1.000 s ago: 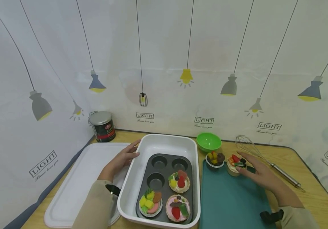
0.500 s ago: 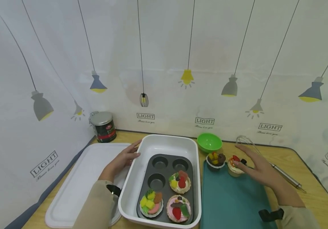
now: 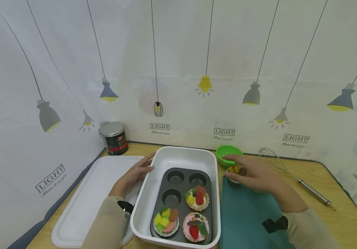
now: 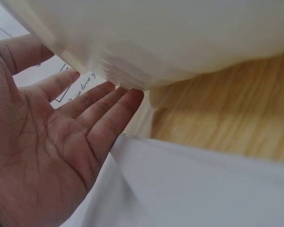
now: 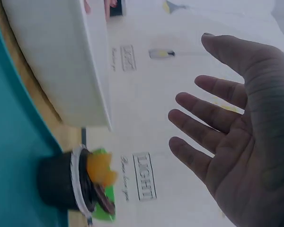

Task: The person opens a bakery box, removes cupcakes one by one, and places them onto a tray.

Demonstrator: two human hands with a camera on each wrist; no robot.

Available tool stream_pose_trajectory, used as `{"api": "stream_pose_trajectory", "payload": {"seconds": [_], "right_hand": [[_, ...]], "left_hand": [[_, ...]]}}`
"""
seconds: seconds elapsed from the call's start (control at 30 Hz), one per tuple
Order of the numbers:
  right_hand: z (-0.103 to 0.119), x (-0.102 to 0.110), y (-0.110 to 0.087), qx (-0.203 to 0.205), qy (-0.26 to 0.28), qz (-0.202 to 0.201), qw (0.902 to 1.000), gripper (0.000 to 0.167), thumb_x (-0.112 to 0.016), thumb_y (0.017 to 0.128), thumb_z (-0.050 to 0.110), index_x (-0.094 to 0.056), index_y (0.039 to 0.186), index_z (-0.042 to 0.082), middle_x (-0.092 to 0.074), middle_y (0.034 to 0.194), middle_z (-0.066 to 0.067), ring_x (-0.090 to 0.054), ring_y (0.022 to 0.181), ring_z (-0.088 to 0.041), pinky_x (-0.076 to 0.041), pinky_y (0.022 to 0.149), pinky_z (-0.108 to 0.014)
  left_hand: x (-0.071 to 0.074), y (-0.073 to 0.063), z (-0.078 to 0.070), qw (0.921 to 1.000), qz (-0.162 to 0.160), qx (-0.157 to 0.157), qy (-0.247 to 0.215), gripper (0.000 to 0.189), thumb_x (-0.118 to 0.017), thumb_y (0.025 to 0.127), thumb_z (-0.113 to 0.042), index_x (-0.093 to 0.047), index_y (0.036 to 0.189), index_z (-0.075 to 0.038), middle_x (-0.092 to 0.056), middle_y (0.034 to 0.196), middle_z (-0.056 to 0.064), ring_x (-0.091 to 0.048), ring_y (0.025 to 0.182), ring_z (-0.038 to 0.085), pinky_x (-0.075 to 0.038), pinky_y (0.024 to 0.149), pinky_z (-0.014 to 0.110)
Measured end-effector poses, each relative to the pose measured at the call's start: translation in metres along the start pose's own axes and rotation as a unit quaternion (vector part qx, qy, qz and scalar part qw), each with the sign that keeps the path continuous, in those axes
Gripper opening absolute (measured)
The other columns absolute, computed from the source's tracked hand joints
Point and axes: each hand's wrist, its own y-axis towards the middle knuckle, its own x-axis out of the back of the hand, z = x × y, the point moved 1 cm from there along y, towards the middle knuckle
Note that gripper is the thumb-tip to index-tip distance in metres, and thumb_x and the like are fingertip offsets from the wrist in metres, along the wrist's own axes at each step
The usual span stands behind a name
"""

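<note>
In the head view, my left hand (image 3: 134, 175) rests on the left side of a white bin (image 3: 138, 207). The left wrist view has its fingers (image 4: 111, 118) fairly straight, tips right at the bin's wall. Inside the bin lies a dark muffin pan (image 3: 159, 193) bearing three fruit-topped tarts, one being the pink tart (image 3: 195, 227). My right hand (image 3: 257, 173) hovers with spread fingers over a dark-cupped cupcake (image 5: 61, 182), whose yellow and brown toppings show between thumb and fingers in the head view. Nothing is in its grasp. Another cupcake is mostly hidden behind that hand.
A teal board (image 3: 247, 214) lies right of the bin, under the cupcakes. Behind stands a green bowl (image 3: 228, 152); a whisk (image 3: 309, 190) lies at the right. A white lid (image 3: 94, 193) is at the left, below a dark canister (image 3: 115, 138).
My right hand has moved left, from the strawberry-topped cupcake to above the dark-cupped one. My left hand has stayed on the bin.
</note>
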Motion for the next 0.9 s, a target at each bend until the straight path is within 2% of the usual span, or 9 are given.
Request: {"api": "stream_pose_trajectory", "payload": {"seconds": [0.07,0.17,0.3,0.43,0.57,0.67,0.9], "right_hand": [[0.005,-0.009,0.008,0.008,0.023,0.02,0.9995,0.052,-0.068,0.097,0.033,-0.051,0.146,0.022,-0.06,0.137,0.001,-0.063,0.108,-0.018,-0.054,0.089,-0.043],[0.01,-0.024,0.017,0.037,0.062,0.045,0.9964,0.051,-0.069,0.097,0.032,-0.053,0.144,0.019,-0.058,0.141,0.001,-0.055,0.13,-0.021,-0.048,0.101,-0.049],[0.018,-0.041,0.023,0.057,0.102,0.086,0.9894,0.051,-0.068,0.097,0.031,-0.052,0.143,0.015,-0.057,0.141,0.001,-0.054,0.131,-0.021,-0.046,0.104,-0.049],[0.026,-0.053,0.027,0.039,0.129,0.136,0.9815,0.053,-0.067,0.098,0.037,-0.052,0.144,0.016,-0.058,0.141,0.001,-0.054,0.13,-0.024,-0.045,0.104,-0.05],[0.033,-0.064,0.028,0.032,0.15,0.172,0.973,0.054,-0.066,0.097,0.04,-0.052,0.144,0.016,-0.063,0.132,0.0,-0.06,0.119,-0.023,-0.047,0.101,-0.051],[0.036,-0.069,0.026,0.038,0.149,0.174,0.9726,0.055,-0.067,0.097,0.04,-0.051,0.144,0.016,-0.064,0.13,-0.003,-0.061,0.115,-0.018,-0.047,0.101,-0.05],[0.037,-0.078,0.018,0.059,0.137,0.144,0.9783,0.061,-0.073,0.093,0.037,-0.05,0.144,0.014,-0.059,0.139,-0.008,-0.058,0.122,-0.017,-0.046,0.105,-0.043]], "left_hand": [[0.0,0.0,0.0,1.0,-0.001,0.001,0.0,0.063,-0.06,0.098,-0.029,-0.035,0.155,-0.04,-0.034,0.161,0.004,-0.045,0.14,0.032,-0.042,0.106,0.055],[0.001,0.001,0.001,1.0,0.0,0.005,-0.002,0.063,-0.061,0.098,-0.03,-0.035,0.155,-0.041,-0.034,0.162,0.003,-0.043,0.141,0.031,-0.04,0.108,0.057],[0.001,0.002,0.001,1.0,0.0,0.006,-0.002,0.063,-0.061,0.098,-0.031,-0.036,0.154,-0.042,-0.034,0.162,0.003,-0.041,0.142,0.031,-0.037,0.109,0.058],[0.001,0.002,0.001,1.0,-0.001,0.005,-0.001,0.063,-0.061,0.098,-0.03,-0.036,0.155,-0.041,-0.034,0.161,0.003,-0.043,0.141,0.032,-0.038,0.108,0.058],[0.0,0.001,0.0,0.9999,-0.007,0.009,-0.001,0.062,-0.061,0.098,-0.03,-0.037,0.154,-0.042,-0.036,0.16,0.002,-0.045,0.139,0.031,-0.039,0.108,0.058],[-0.002,0.0,-0.001,0.9999,-0.007,0.009,0.002,0.062,-0.06,0.099,-0.029,-0.036,0.155,-0.04,-0.036,0.161,0.004,-0.044,0.14,0.032,-0.037,0.109,0.06],[-0.002,-0.001,-0.003,1.0,0.0,0.005,0.003,0.062,-0.058,0.1,-0.028,-0.034,0.156,-0.038,-0.034,0.162,0.006,-0.041,0.142,0.034,-0.036,0.109,0.061]]}}
